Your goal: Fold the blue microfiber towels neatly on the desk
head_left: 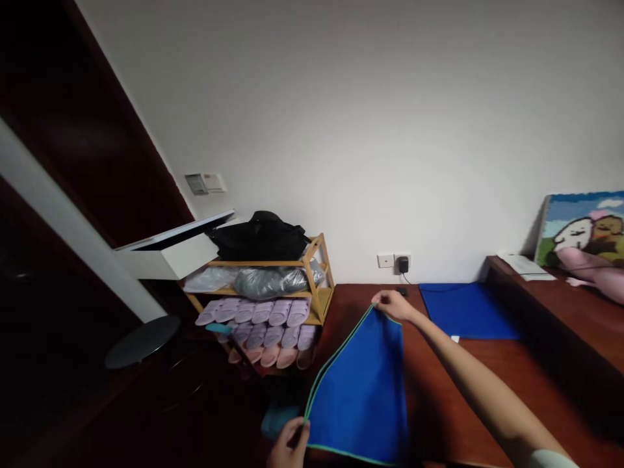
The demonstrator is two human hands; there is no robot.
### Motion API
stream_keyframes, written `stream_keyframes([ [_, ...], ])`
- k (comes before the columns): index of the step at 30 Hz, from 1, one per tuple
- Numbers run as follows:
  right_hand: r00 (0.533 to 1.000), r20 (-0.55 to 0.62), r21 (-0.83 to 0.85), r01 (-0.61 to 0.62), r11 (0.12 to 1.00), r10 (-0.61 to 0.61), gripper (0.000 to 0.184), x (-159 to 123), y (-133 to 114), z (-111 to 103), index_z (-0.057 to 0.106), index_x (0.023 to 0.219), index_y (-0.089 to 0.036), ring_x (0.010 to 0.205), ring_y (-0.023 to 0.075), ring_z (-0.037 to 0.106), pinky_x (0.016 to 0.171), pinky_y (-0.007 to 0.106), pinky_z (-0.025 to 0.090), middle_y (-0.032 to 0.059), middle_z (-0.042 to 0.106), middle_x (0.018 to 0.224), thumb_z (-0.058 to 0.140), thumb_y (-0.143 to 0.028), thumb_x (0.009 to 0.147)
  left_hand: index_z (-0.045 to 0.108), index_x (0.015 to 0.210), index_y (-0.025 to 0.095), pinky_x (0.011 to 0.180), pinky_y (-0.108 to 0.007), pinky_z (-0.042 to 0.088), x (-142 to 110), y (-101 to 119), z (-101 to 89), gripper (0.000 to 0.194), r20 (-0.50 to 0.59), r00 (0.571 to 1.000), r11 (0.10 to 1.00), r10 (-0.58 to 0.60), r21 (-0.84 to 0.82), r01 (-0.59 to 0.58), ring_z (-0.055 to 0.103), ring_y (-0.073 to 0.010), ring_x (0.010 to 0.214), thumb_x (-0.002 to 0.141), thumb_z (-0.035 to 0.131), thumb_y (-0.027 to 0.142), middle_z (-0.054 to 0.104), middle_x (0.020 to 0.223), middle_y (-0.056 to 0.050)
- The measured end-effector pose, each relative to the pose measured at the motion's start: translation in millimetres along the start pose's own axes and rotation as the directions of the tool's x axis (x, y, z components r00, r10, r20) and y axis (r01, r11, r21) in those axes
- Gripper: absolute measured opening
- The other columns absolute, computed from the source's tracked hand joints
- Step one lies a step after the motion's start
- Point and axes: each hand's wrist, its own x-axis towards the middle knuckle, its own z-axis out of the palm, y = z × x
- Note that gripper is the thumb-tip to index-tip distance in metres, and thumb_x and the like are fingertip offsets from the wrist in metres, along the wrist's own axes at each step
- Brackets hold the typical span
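A blue cloth (361, 390) with a green edge lies stretched over the left part of the dark wooden table (468, 403). My right hand (392, 304) reaches forward and pinches the cloth's far corner. Near the bottom edge of the view, my left hand (288, 445) pinches the cloth's near left corner at the table's edge. Both hands are closed on the fabric, which is pulled taut between them.
A second blue cloth (468, 311) lies flat at the back of the table near a wall socket with a plug (402, 263). A wooden rack (319, 286) with slippers, bags and a black bag stands left. A picture (582, 227) leans on a raised shelf at right.
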Motion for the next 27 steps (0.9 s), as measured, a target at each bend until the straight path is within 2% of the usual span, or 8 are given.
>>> stream_keyframes([
  [3, 0.995, -0.099, 0.071, 0.007, 0.997, 0.001, 0.034, -45.9, -19.4, -64.3, 0.073, 0.096, -0.017, 0.085, 0.0219, 0.071, 0.081, 0.035, 0.057, 0.0089, 0.078, 0.094, 0.066, -0.048, 0.083, 0.076, 0.082, 0.025, 0.088, -0.042, 0.063, -10.6, 57.5, -16.5, 0.071, -0.057, 0.988, 0.985, 0.142, -0.088, -0.146, 0.078, -0.0352, 0.098, 0.058, 0.066, 0.091, 0.084, 0.095, -0.01],
  [6, 0.986, -0.169, 0.12, 0.031, 0.992, -0.01, 0.041, -88.3, -39.3, -117.5, 0.073, 0.096, -0.019, 0.088, 0.0223, 0.071, 0.084, 0.036, 0.057, 0.0076, 0.078, 0.095, 0.069, -0.057, 0.081, 0.075, 0.083, 0.024, 0.084, -0.039, 0.064, -20.7, 106.4, -35.2, 0.067, -0.048, 0.966, 0.955, 0.253, -0.149, -0.257, 0.078, -0.0324, 0.091, 0.058, 0.073, 0.086, 0.082, 0.088, -0.007],
  [8, 0.977, -0.212, 0.158, 0.042, 0.986, -0.008, 0.042, -114.3, -53.7, -144.4, 0.074, 0.096, -0.02, 0.09, 0.0224, 0.071, 0.088, 0.037, 0.056, 0.0066, 0.078, 0.095, 0.072, -0.059, 0.079, 0.076, 0.085, 0.023, 0.083, -0.038, 0.064, -23.6, 131.5, -48.2, 0.063, -0.035, 0.951, 0.93, 0.308, -0.202, -0.309, 0.078, -0.0313, 0.091, 0.06, 0.077, 0.081, 0.082, 0.09, -0.007],
  [11, 0.967, -0.255, 0.213, 0.036, 0.976, 0.02, 0.044, -149.2, -72.1, -170.9, 0.076, 0.098, -0.021, 0.09, 0.0226, 0.07, 0.088, 0.037, 0.056, 0.0056, 0.078, 0.094, 0.077, -0.059, 0.075, 0.076, 0.087, 0.022, 0.084, -0.038, 0.064, -21.3, 159.6, -63.4, 0.06, -0.051, 0.936, 0.904, 0.349, -0.247, -0.35, 0.077, -0.0311, 0.095, 0.061, 0.081, 0.075, 0.082, 0.094, -0.007],
  [16, 0.962, -0.267, 0.228, 0.003, 0.974, 0.059, 0.044, -192.3, -81.6, -185.8, 0.078, 0.095, -0.021, 0.086, 0.0215, 0.069, 0.084, 0.036, 0.056, 0.0052, 0.078, 0.091, 0.08, -0.059, 0.072, 0.075, 0.084, 0.02, 0.078, -0.037, 0.064, -14.0, 188.6, -65.4, 0.06, 0.032, 0.93, 0.892, 0.367, -0.295, -0.342, 0.077, -0.0296, 0.086, 0.056, 0.087, 0.071, 0.081, 0.085, -0.007],
  [21, 0.961, -0.246, 0.303, -0.048, 0.952, 0.126, 0.046, -220.2, -73.8, -180.0, 0.076, 0.09, -0.019, 0.08, 0.0191, 0.068, 0.08, 0.035, 0.055, 0.0032, 0.075, 0.083, 0.084, -0.057, 0.066, 0.074, 0.077, 0.019, 0.074, -0.037, 0.065, -18.0, 201.9, -59.5, 0.066, 0.079, 0.929, 0.907, 0.363, -0.261, -0.332, 0.077, -0.0281, 0.079, 0.044, 0.088, 0.075, 0.079, 0.077, -0.006],
  [27, 0.961, -0.184, 0.399, -0.119, 0.909, 0.207, 0.048, -246.8, -71.5, -172.5, 0.074, 0.093, -0.019, 0.076, 0.0175, 0.068, 0.077, 0.034, 0.056, 0.0014, 0.074, 0.08, 0.088, -0.053, 0.063, 0.074, 0.074, 0.021, 0.074, -0.038, 0.066, -21.1, 208.8, -69.9, 0.062, 0.174, 0.913, 0.912, 0.369, -0.255, -0.321, 0.077, -0.0288, 0.078, 0.041, 0.092, 0.071, 0.08, 0.077, -0.006],
])
